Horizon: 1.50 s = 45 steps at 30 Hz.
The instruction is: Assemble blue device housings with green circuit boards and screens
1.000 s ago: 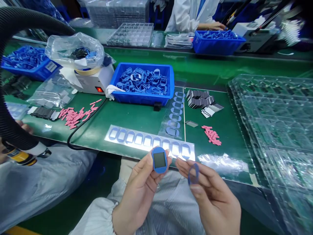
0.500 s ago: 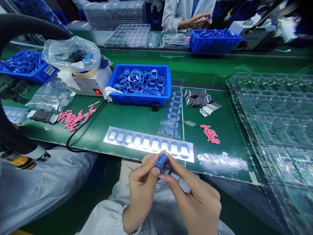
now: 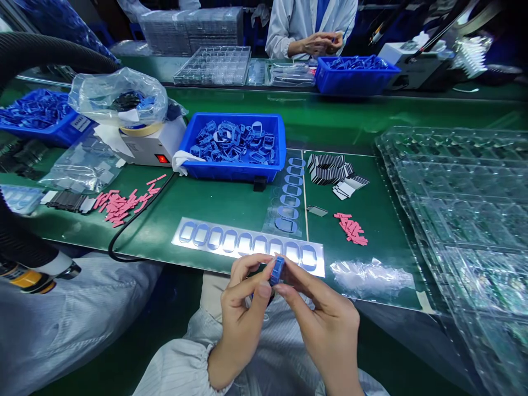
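Between both hands, above the table's front edge, is a small blue plastic frame [image 3: 277, 270], seen nearly edge-on. My left hand [image 3: 244, 308] pinches its left side with thumb and fingers. The fingertips of my right hand [image 3: 319, 313] grip it from the right. Part of the frame is hidden behind the fingers. Just beyond the hands lies a white strip [image 3: 176, 240] with a row of blue oval ring stickers. A clear strip [image 3: 270, 220] with similar ovals runs away from it toward a blue bin [image 3: 282, 146] of blue plastic frames.
Right of the strips lie striped black-and-white pieces [image 3: 330, 169], pink strips [image 3: 350, 228] and crumpled clear film [image 3: 371, 276]. Stacked clear trays [image 3: 445, 220] fill the right side. A white box [image 3: 169, 146], a cable and a black hose [image 3: 49, 52] are left. Across the bench sits a co-worker [image 3: 313, 27].
The blue frame has been turned from showing its opening to nearly edge-on, still held by both hands. My fingers have shifted around it. The whole view has moved slightly.
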Each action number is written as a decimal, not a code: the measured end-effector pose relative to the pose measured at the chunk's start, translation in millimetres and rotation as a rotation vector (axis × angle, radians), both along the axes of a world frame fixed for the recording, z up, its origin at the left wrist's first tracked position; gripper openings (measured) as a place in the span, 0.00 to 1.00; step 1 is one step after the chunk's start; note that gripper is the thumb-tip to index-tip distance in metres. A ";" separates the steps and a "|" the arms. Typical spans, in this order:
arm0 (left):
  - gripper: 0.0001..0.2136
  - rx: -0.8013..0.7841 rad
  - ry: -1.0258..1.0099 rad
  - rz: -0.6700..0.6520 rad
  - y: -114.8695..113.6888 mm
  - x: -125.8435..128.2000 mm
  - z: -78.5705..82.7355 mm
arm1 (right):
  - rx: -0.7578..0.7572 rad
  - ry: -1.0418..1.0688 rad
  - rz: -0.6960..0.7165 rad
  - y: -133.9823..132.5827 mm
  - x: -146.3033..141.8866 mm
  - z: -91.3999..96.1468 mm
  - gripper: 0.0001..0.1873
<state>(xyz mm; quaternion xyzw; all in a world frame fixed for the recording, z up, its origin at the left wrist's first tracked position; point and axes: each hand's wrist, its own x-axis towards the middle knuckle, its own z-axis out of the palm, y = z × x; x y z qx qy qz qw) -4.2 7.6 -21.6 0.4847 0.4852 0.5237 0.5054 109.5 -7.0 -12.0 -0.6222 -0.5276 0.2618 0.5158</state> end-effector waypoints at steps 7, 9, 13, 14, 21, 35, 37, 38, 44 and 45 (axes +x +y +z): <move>0.13 0.305 0.348 -0.025 20.3 -12.0 3.1 | 0.383 -0.452 -0.004 6.8 5.5 -8.1 0.26; 0.14 0.395 0.423 -0.056 22.7 -15.4 3.1 | 0.452 -0.537 -0.005 8.2 5.9 -11.5 0.28; 0.14 0.490 0.472 -0.077 24.1 -19.3 2.9 | 0.448 -0.483 0.032 9.1 8.7 -16.5 0.27; 0.14 0.506 0.475 -0.077 24.1 -20.0 3.2 | 0.404 -0.415 0.052 9.0 10.5 -16.8 0.25; 0.11 0.587 0.440 -0.238 25.1 -21.4 10.1 | 0.032 0.219 0.301 9.6 28.2 -6.8 0.06; 0.04 0.513 0.509 -0.416 38.7 -15.4 8.4 | 0.145 -0.100 0.335 9.2 43.2 -7.5 0.08; 0.04 0.542 0.478 -0.393 37.8 -12.4 5.8 | 0.145 -0.120 0.366 7.5 47.6 -6.0 0.09; 0.04 0.557 0.473 -0.392 37.6 -11.5 4.8 | 0.149 -0.126 0.375 7.1 49.9 -5.5 0.09; 0.12 0.656 0.672 -0.417 37.6 -7.8 6.6 | 0.231 -0.161 0.269 8.5 52.6 -9.8 0.06; 0.11 0.657 0.686 -0.393 36.8 -6.6 6.9 | 0.230 -0.157 0.211 8.5 49.8 -10.9 0.07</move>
